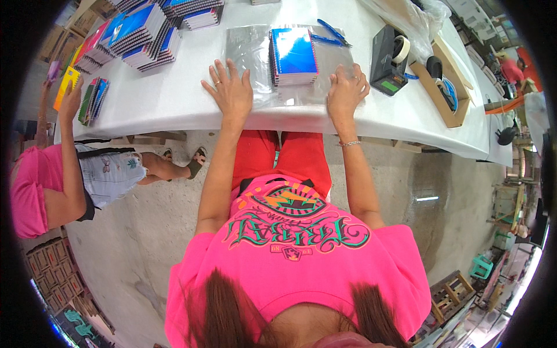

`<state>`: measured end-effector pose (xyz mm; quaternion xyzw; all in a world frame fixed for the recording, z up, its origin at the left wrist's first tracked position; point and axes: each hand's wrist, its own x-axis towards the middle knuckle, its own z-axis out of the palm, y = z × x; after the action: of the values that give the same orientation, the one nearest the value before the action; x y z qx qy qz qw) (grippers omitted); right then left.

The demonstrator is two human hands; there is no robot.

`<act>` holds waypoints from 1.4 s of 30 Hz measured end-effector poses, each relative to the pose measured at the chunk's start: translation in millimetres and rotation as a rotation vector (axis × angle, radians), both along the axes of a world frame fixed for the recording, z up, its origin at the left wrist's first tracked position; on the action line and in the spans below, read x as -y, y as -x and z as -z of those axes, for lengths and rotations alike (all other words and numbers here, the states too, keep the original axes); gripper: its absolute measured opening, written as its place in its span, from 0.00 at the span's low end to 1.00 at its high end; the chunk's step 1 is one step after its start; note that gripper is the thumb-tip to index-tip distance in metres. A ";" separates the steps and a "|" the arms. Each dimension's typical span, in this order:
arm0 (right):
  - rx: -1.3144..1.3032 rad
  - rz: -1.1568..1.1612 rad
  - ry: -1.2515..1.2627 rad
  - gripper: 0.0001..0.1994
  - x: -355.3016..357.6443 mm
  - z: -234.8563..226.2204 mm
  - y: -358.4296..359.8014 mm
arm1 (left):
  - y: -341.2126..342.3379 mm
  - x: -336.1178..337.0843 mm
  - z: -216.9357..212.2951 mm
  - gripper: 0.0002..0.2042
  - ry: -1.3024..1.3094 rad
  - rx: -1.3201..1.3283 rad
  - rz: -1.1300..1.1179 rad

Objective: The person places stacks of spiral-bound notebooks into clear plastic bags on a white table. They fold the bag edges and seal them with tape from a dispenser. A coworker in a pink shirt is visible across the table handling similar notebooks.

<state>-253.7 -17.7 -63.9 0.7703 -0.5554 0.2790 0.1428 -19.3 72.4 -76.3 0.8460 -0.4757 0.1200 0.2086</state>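
Observation:
A small stack of blue-covered spiral notebooks [294,53] stands on a clear plastic sheet [249,55] spread over the white table. To its left, my left hand [230,93] rests with fingers spread on the sheet's near left part, holding nothing. My right hand [347,93] lies on the sheet's right side, fingers slightly bent and apart, close to the stack but not touching it. Behind the stack's right corner lies a blue-handled cutting tool [331,36], partly on the sheet.
A black tape dispenser [387,61] and an open cardboard box [444,87] with tape rolls stand to the right. Piles of spiral notebooks [139,32] fill the far left. Another person [55,185] at the left holds a yellow notebook [67,87] over the table [168,98].

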 end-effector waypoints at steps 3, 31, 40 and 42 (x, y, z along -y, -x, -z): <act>0.056 -0.004 -0.072 0.19 -3.2 -9.0 -1.4 | 3.6 0.7 -7.8 0.24 -0.023 -0.014 0.029; 1.184 -0.212 -1.008 0.33 80.0 -54.4 18.9 | -32.0 4.1 -50.6 0.22 0.245 -0.956 0.199; 1.464 -0.374 -1.220 0.08 127.9 -13.6 21.6 | -35.2 16.0 -44.9 0.18 0.225 -0.931 0.277; 1.581 -0.362 -1.322 0.12 118.7 -26.4 19.0 | -35.1 16.2 -47.4 0.17 0.200 -0.919 0.257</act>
<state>-272.7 -136.4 -37.5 0.3648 -0.4089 0.3612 -0.7545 15.8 56.2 -28.9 0.7217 -0.4211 -0.2477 0.4903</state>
